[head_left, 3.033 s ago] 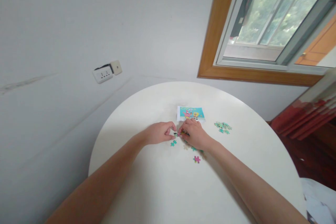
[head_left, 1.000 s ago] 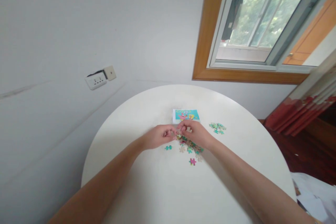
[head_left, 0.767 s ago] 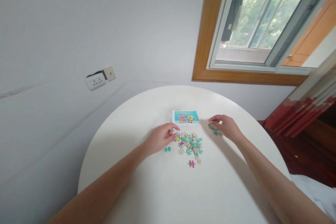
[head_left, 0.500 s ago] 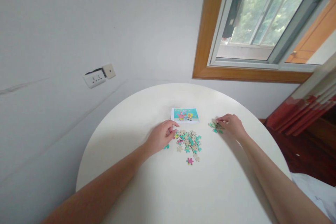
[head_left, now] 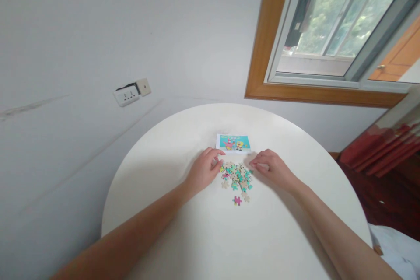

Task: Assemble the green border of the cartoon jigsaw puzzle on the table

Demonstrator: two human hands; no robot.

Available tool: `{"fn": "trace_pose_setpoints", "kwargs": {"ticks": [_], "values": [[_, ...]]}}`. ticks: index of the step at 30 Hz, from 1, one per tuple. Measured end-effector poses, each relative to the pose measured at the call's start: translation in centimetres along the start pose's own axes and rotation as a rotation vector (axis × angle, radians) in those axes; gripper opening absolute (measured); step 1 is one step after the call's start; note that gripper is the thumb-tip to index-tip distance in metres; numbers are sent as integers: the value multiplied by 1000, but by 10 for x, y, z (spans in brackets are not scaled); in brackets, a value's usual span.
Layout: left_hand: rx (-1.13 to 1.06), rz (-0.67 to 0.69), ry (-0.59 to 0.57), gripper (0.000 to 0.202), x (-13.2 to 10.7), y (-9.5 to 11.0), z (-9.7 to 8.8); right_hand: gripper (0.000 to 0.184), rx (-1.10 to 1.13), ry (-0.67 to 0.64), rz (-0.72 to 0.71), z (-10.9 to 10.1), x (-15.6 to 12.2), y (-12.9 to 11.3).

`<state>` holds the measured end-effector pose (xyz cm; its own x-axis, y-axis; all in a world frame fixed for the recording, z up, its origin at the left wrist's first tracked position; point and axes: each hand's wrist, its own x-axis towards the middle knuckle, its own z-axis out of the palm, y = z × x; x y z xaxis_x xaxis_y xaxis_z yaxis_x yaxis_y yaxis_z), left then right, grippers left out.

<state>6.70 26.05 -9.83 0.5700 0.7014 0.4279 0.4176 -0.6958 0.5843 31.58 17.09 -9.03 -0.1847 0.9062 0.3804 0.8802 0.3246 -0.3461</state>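
A loose heap of jigsaw puzzle pieces (head_left: 242, 177), teal, beige and some pink, lies on the white table between my hands. My left hand (head_left: 204, 169) rests at the heap's left edge, thumb and forefinger apart with nothing seen between them. My right hand (head_left: 274, 170) is over the heap's right edge, its fingers bent and the fingertips close to the pieces; no piece shows in it. A pink puzzle piece (head_left: 237, 201) lies apart on the near side. Just beyond the heap lies a puzzle box (head_left: 234, 143) with a cartoon picture on it.
The round white table (head_left: 210, 236) stands against a pale wall with a power socket (head_left: 127, 95). A wood-framed window (head_left: 315, 90) is at the right, with a red and beige curtain (head_left: 377, 142) beside it. White cloth (head_left: 393, 245) shows at the lower right.
My right hand has moved left from a small separate group of pieces to the main heap; that group is now out of sight. A teal piece by my left hand is now hidden. The view shifted slightly.
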Motion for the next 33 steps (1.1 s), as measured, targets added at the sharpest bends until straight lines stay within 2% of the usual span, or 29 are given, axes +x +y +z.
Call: {"fn": "trace_pose_setpoints", "kwargs": {"ticks": [2, 3, 9, 14, 21, 33], "values": [[-24, -25, 50, 21, -3, 4, 0, 23, 9, -34, -53, 3, 0, -9], [-14, 5, 48, 22, -4, 6, 0, 23, 6, -47, -70, 4, 0, -13], [69, 141, -46, 24, -7, 6, -1, 25, -35, -55, -71, 0, -1, -21], [97, 210, -69, 26, -6, 7, 0, 21, -53, -13, 27, 6, 1, -31], [107, 204, -53, 26, -8, 10, 5, 23, -142, 27, 121, 28, 12, -59], [64, 169, -64, 22, -7, 8, 4, 20, 9, 32, 180, 36, 16, -49]]}}
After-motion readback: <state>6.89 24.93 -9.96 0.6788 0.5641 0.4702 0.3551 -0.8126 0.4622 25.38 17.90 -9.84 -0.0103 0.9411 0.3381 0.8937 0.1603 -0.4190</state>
